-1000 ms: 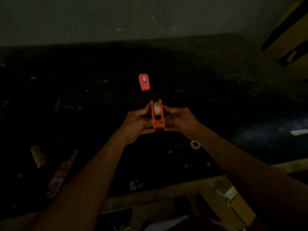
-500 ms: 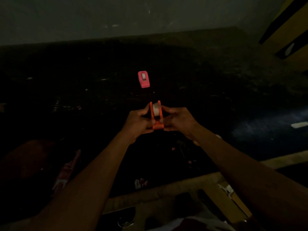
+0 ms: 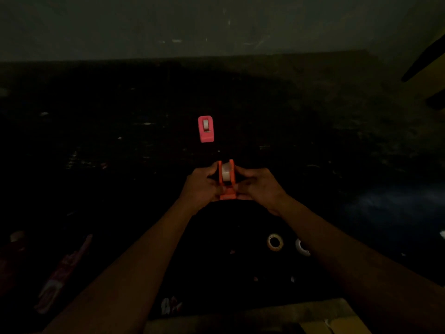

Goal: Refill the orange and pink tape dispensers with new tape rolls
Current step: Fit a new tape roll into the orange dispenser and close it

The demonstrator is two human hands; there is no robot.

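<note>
The orange tape dispenser (image 3: 226,189) is held upright between both hands at the centre of the dark table, with a pale tape roll (image 3: 226,171) seated between its side walls. My left hand (image 3: 201,186) grips its left side and my right hand (image 3: 258,186) grips its right side. The pink tape dispenser (image 3: 206,128) stands farther back on the table with a pale roll in it, apart from both hands. Two loose rolls lie near my right forearm: a yellowish roll (image 3: 275,242) and a white roll (image 3: 302,247) partly hidden by the arm.
The scene is very dim. A pink-red packet (image 3: 62,273) lies at the lower left. Small scraps (image 3: 171,306) sit near the table's wooden front edge (image 3: 252,312). A wall (image 3: 216,25) runs behind the table, and a yellow and black object (image 3: 431,68) stands at the right.
The view has tilted down and the loose rolls by my right forearm have come into sight. Both hands keep hold of the orange dispenser in nearly the same place.
</note>
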